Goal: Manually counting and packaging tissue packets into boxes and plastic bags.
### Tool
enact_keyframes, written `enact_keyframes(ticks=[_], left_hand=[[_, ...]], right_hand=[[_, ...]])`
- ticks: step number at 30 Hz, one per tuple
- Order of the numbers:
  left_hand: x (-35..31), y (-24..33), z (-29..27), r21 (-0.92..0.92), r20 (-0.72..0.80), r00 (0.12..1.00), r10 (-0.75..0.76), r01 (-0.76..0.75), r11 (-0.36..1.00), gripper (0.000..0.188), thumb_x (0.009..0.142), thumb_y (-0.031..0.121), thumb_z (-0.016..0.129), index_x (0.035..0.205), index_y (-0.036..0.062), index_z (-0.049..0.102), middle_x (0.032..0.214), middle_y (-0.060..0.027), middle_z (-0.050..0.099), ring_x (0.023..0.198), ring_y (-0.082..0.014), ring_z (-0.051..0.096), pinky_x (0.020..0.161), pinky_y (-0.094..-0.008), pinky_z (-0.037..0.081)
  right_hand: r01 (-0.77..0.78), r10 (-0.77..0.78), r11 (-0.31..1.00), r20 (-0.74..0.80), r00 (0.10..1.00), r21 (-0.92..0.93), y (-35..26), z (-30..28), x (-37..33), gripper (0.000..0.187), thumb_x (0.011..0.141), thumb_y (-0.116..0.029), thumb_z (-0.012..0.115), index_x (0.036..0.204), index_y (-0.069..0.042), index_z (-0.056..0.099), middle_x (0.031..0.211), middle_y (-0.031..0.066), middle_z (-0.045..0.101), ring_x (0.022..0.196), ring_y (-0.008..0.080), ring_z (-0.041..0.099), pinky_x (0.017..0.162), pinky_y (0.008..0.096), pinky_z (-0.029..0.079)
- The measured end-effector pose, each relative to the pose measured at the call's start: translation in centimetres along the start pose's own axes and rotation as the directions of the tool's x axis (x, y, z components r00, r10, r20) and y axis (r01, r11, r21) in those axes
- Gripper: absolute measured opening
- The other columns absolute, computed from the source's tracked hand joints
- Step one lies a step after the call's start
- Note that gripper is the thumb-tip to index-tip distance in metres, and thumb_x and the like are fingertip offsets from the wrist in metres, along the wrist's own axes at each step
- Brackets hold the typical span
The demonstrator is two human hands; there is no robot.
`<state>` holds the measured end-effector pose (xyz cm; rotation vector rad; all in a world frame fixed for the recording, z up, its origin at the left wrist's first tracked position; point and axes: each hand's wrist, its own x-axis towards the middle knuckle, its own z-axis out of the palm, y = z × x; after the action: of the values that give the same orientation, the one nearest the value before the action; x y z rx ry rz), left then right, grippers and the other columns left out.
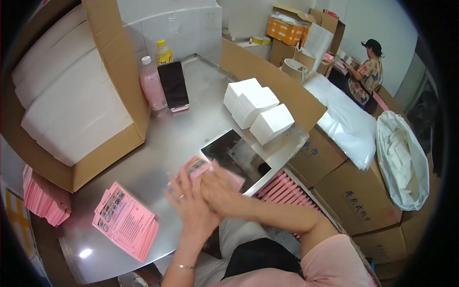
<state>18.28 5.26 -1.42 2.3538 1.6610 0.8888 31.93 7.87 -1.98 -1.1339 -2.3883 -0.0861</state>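
Note:
A pink printed paper packet (197,165) lies under my two hands near the table's front edge, beside a dark square plate (234,153) set into the metal top. My left hand (189,203) grips the packet from the left, its fingers over the paper and a ring on one of them. Crossing partly over it, my right hand (221,191) closes on the packet's right part. Pink paper also sticks out beyond the right fingers. What lies inside the packet is hidden. A fanned stack of pink printed sleeves (126,220) rests to the left of my hands.
An open carton of white tissue stacks (71,95) stands at left, near more pink sleeves (45,196). Behind are a pink bottle (152,88), a phone (173,86) and white tissue blocks (258,105). A box of pink packets (289,191) sits at right; a co-worker (366,74) sits beyond.

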Motion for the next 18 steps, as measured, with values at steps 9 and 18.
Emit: enact_keyframes(ticks=[9,18], left_hand=[[-0.2,0.2,-0.7,0.194,0.050,0.996,-0.079,0.068,0.979,0.054,0.076,0.046,0.072,0.118,0.0129,0.065,0.129,-0.0184,0.052,0.112,-0.0392,0.047,0.090,-0.0508,0.034],[-0.5,-0.1,-2.0,0.230,0.051,0.993,0.103,-0.112,0.967,0.054,0.078,0.050,0.073,0.106,0.0054,0.063,0.115,-0.0160,0.057,0.096,-0.0352,0.051,0.076,-0.0493,0.040]], right_hand=[[-0.458,0.244,0.777,-0.465,0.851,-0.431,13.4,-8.0,-2.9,0.026,0.086,-0.014,0.067,0.108,0.001,0.066,0.086,0.0139,0.058,0.084,0.0332,0.057,0.075,0.0433,0.045],[-0.518,0.367,0.823,-0.478,0.798,-0.234,15.4,-7.6,-3.1,0.016,0.091,-0.013,0.064,0.088,0.000,0.071,0.084,0.0140,0.058,0.084,0.0305,0.054,0.075,0.0419,0.045]])
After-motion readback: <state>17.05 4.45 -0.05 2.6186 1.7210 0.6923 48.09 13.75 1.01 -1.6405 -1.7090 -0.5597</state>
